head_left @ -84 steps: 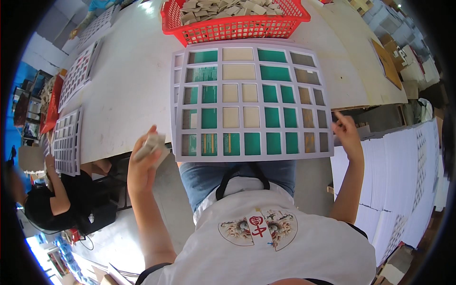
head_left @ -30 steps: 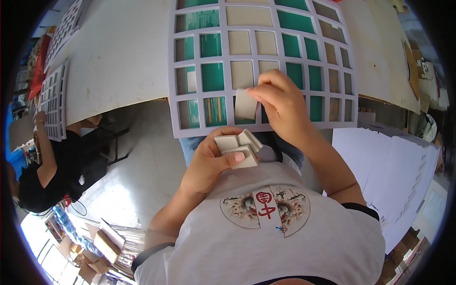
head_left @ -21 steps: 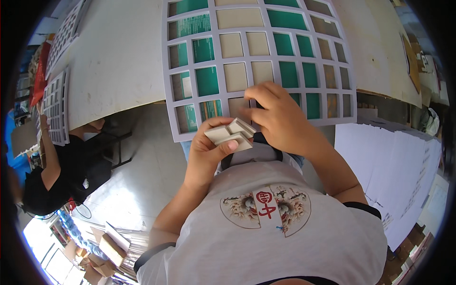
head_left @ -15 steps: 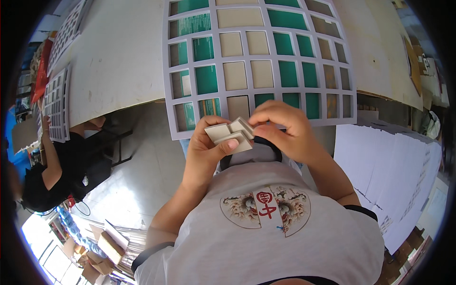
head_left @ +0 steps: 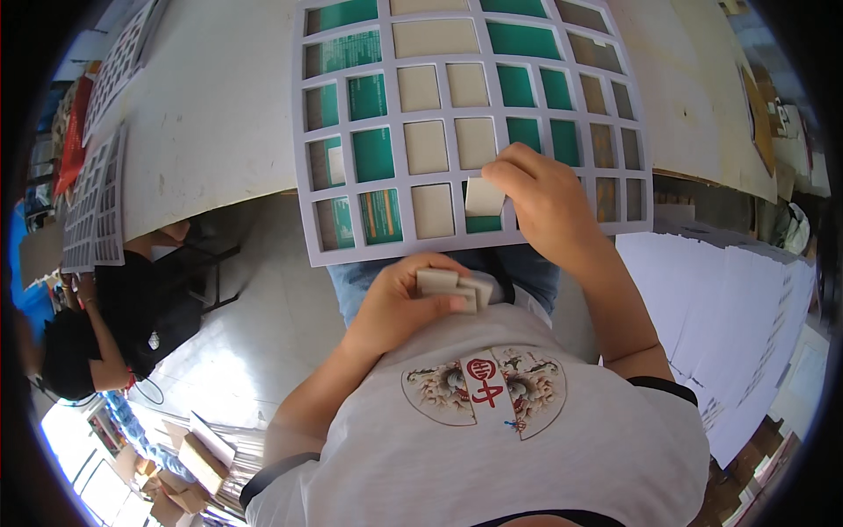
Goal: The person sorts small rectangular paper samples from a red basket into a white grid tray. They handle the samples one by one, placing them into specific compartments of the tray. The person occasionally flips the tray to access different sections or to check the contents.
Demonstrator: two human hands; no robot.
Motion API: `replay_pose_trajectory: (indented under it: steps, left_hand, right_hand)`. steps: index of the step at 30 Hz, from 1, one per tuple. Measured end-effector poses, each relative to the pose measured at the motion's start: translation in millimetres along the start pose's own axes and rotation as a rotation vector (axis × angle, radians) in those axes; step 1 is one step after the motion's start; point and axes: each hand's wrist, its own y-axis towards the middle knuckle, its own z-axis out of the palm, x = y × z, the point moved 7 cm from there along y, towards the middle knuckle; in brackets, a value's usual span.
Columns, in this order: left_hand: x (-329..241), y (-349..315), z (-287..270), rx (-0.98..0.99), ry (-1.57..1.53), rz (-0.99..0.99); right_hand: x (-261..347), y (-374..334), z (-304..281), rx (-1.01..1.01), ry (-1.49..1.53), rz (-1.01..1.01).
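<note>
Tile [head_left: 484, 198] in the head view: the right hand [head_left: 549, 206] pinches it by its upper edge over a window [head_left: 483, 225] in the grid's [head_left: 351, 256] near row, green showing below. Half a second ago that hand was at the stack [head_left: 439, 280]; now one piece is out, so work has shifted rightward from the beige-lined neighbour [head_left: 432, 211]. The left hand [head_left: 391, 307] grips the stack; blur hides how many it counts.

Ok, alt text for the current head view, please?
A right hand holds a beige rectangular board piece over a near-row opening of a white grid frame. The left hand grips several more pieces nearer the body; a co-worker in black is at left.
</note>
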Motion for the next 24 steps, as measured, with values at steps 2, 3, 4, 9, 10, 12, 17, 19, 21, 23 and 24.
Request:
replay_pose_trajectory:
  steps: [2, 3, 4, 9, 10, 12, 17, 19, 21, 23, 24]
  left_hand:
    - [-4.3, 9.1, -4.4, -0.06, -0.189, 0.028]
    - [-5.2, 9.8, -8.4, -0.095, -0.182, 0.05]
    - [-4.9, 10.2, -12.7, -0.13, -0.175, 0.071]
    - [-7.1, 16.6, -22.3, -0.101, -0.21, 0.1]
    - [-8.4, 14.4, -18.9, -0.095, -0.226, 0.076]
    - [-14.6, 7.1, -9.5, -0.075, -0.249, 0.017]
    - [-26.5, 8.3, 10.7, -0.038, -0.176, 0.026]
    - [-20.6, 11.2, 13.2, -0.012, -0.194, 0.022]
    - [-18.6, 14.7, 20.3, 0.027, -0.15, -0.021]
    - [-23.4, 17.1, 30.9, 0.083, -0.1, -0.05]
    - [-23.4, 18.8, 33.8, 0.113, -0.112, -0.046]
  right_hand:
    - [2.6, 3.8, 1.8, 0.109, -0.059, 0.02]
    - [4.1, 4.4, 3.7, 0.163, -0.088, 0.031]
    - [7.8, 1.7, 4.6, 0.124, -0.145, -0.016]
    - [29.2, -22.6, 6.7, 0.036, -0.365, -0.099]
    - [31.5, -25.5, 0.9, 0.012, -0.248, -0.084]
    - [33.3, -32.4, -7.5, -0.003, 0.024, -0.018]
    - [11.2, -45.8, 2.1, -0.009, 0.703, 0.368]
    - [-11.2, -47.9, -8.6, -0.136, 0.798, 0.496]
    - [-24.1, -35.9, -38.3, -0.233, 0.467, 0.382]
    - [-31.9, -29.1, -45.2, -0.223, 0.321, 0.376]
    - [-36.1, -26.8, -39.9, -0.17, 0.34, 0.43]
